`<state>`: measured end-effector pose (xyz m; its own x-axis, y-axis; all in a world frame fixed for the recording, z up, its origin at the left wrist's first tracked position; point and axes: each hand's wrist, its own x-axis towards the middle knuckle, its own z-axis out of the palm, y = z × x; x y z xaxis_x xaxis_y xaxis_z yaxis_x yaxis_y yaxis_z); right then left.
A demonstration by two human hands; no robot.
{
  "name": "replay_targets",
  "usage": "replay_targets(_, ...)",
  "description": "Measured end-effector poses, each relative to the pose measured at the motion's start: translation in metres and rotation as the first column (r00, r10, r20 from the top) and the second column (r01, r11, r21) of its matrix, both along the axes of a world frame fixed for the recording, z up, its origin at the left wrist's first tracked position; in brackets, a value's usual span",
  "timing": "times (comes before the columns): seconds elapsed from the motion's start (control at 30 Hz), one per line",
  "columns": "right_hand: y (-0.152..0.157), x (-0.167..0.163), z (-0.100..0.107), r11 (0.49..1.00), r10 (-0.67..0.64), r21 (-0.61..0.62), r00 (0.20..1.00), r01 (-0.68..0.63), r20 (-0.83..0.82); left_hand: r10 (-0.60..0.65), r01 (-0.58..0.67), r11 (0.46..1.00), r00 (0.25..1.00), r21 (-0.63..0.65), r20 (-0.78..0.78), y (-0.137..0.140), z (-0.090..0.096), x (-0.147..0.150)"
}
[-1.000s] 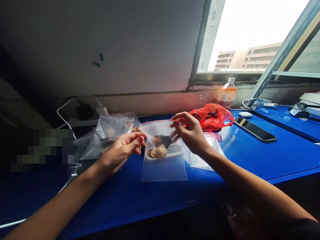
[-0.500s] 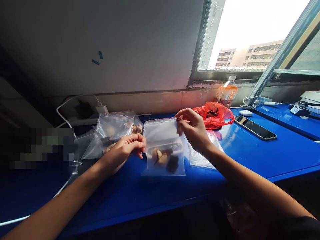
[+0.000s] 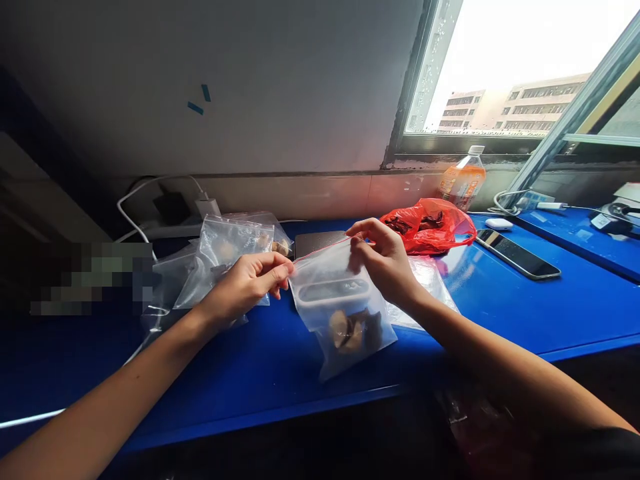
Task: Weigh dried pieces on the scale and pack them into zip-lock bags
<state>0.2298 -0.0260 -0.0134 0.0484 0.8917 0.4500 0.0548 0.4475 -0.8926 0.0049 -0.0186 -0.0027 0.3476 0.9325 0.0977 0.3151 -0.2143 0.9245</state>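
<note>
A clear zip bag (image 3: 320,320) hangs in front of me with its red-edged top stretched between both hands. Brown dried pieces (image 3: 353,330) lie in its lower part; their exact kind I cannot make out. My left hand (image 3: 255,283) pinches the bag's left top corner between thumb and fingers. At the right end of the top edge, my right hand (image 3: 383,257) grips the bag with bent fingers. Behind the bag, a flat grey device (image 3: 313,244) shows on the blue table, partly hidden; a pale oval outline is visible through the plastic.
Other filled zip bags (image 3: 200,267) lie to the left. A red plastic bag (image 3: 433,230) with dark pieces is at the right, near an orange drink bottle (image 3: 463,180). Clear plastic bags (image 3: 435,283), a phone (image 3: 517,253) and a white earphone case (image 3: 499,224) rest on the blue table (image 3: 500,320).
My left hand has come to the bag's left corner and taken hold of it. The bag has tilted, its bottom swinging right and towards me, and its contents have shifted right.
</note>
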Motion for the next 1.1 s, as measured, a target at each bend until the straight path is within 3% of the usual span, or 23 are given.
replay_targets(0.17, 0.001, -0.001, -0.003, 0.995, -0.059, 0.075, 0.998, 0.059, 0.0, -0.007, 0.007, 1.0, 1.0, 0.007, 0.011, -0.006, 0.006, 0.0)
replay_targets(0.33, 0.0, -0.001, -0.008, 0.991, -0.067, 0.125, 0.994, 0.057, 0.084, -0.066, 0.063, 0.993, 0.998, 0.095, 0.023, -0.007, 0.01, 0.0)
replay_targets(0.4, -0.002, 0.001, -0.006, 0.981, -0.112, 0.179, 0.978, 0.08, 0.175, -0.045, 0.043, 0.986, 0.999, 0.163, 0.009, -0.008, 0.011, -0.001)
replay_targets(0.47, -0.006, 0.0, 0.0, 0.945, -0.205, 0.312, 0.918, 0.096, 0.339, 0.024, -0.017, 0.968, 0.999, 0.249, -0.026, -0.009, 0.01, -0.001)
replay_targets(0.57, -0.015, -0.009, 0.014, 0.87, -0.328, 0.492, 0.734, -0.01, 0.594, 0.108, -0.019, 0.9, 0.977, 0.435, -0.181, -0.014, 0.007, 0.0)
replay_targets(0.67, -0.021, -0.025, 0.025, 0.868, -0.279, 0.456, 0.563, -0.199, 0.778, 0.142, 0.081, 0.793, 0.94, 0.604, -0.312, -0.017, 0.003, 0.003)
replay_targets(0.73, -0.022, -0.034, 0.027, 0.871, -0.226, 0.401, 0.493, -0.283, 0.84, 0.163, 0.115, 0.739, 0.926, 0.664, -0.341, -0.018, 0.001, 0.004)
replay_targets(0.97, -0.02, -0.04, 0.018, 0.871, -0.224, 0.39, 0.465, -0.298, 0.857, 0.139, 0.193, 0.662, 0.918, 0.724, -0.372, -0.012, -0.006, 0.001)
replay_targets(1.03, -0.021, -0.04, 0.015, 0.875, -0.223, 0.382, 0.453, -0.297, 0.863, 0.106, 0.233, 0.612, 0.923, 0.755, -0.371, -0.009, -0.008, 0.0)
replay_targets(1.1, -0.023, -0.04, 0.014, 0.872, -0.215, 0.382, 0.463, -0.305, 0.86, 0.083, 0.265, 0.531, 0.929, 0.805, -0.36, -0.009, -0.008, 0.001)
